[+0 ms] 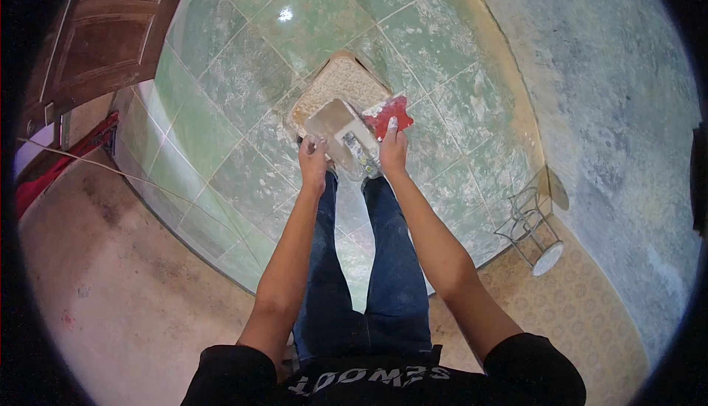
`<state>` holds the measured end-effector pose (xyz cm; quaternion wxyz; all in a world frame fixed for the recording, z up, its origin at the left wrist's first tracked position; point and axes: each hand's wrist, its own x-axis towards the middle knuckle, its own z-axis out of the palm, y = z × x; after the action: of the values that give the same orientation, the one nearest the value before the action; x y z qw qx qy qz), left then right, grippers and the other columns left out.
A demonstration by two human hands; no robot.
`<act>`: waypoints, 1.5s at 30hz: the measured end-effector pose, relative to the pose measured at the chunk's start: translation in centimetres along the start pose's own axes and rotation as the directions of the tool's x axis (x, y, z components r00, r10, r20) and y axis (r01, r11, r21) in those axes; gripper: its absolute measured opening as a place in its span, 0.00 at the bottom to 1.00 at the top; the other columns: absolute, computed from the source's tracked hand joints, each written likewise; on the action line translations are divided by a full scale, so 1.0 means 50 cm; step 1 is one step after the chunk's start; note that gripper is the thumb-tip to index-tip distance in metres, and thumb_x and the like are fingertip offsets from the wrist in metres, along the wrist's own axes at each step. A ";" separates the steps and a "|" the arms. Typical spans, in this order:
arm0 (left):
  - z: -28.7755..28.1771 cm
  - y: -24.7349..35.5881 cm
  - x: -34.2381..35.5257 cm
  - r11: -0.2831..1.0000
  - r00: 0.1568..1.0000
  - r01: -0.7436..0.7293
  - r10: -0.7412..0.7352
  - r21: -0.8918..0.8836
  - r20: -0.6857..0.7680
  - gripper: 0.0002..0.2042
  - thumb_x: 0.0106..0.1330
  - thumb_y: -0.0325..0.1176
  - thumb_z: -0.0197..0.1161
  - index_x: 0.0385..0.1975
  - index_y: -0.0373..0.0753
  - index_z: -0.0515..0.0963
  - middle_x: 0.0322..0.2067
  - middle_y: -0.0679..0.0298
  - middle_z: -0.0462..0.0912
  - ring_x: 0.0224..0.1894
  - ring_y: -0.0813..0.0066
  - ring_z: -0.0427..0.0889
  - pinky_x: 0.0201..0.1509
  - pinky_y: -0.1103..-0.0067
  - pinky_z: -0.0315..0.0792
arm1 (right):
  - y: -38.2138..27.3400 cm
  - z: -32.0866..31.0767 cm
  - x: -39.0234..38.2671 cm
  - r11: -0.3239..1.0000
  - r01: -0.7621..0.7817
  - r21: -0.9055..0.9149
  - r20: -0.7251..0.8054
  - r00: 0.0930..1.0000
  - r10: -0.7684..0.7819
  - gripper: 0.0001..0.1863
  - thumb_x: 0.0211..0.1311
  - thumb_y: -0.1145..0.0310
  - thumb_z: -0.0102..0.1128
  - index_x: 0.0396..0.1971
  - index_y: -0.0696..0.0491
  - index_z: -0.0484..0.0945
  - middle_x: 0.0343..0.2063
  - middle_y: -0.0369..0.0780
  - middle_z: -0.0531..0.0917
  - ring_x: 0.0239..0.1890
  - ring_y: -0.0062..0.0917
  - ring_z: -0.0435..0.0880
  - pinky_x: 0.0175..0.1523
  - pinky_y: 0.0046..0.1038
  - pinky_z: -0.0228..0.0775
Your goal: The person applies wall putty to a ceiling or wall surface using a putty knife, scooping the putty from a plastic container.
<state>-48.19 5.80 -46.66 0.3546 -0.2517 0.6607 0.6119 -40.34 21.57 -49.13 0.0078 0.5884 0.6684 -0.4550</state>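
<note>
My left hand (314, 154) is closed around the near left side of a flat grey-and-white tool (327, 118), which looks smeared with plaster or a similar paste. My right hand (392, 148) grips a red tool (382, 111) with pale residue, its thumb lying on the red surface. The two tools are close together; whether they touch is unclear. Beyond and partly behind them is a squarish tan container (335, 74) with a mottled, crusted surface, on the green tiles. Something smaller with a patterned label (359, 151) shows between my hands, too cluttered to make out.
Green tiled floor (214, 52) with white smears surrounds me, bordered by plainer flooring (118, 273). A brown wooden door (99, 22), a red object (55, 177) and a thin cord are at left. A blue-grey wall (612, 111) and a metal-framed stool (531, 225) are at right.
</note>
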 end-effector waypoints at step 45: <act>-0.111 0.563 -0.710 0.934 0.008 0.301 0.201 -0.194 0.980 0.30 0.70 0.54 0.45 0.65 0.40 0.62 0.63 0.56 0.66 0.64 0.55 0.66 0.70 0.60 0.59 | -0.466 -0.638 -0.763 0.014 0.378 0.926 -0.375 0.921 -0.109 0.25 0.68 0.47 0.46 0.46 0.55 0.76 0.43 0.42 0.81 0.44 0.29 0.81 0.52 0.33 0.72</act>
<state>-48.58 0.24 -1.36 0.6857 0.1702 0.0865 0.7024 -30.34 14.00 4.32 -0.5396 0.3497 0.2642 -0.7188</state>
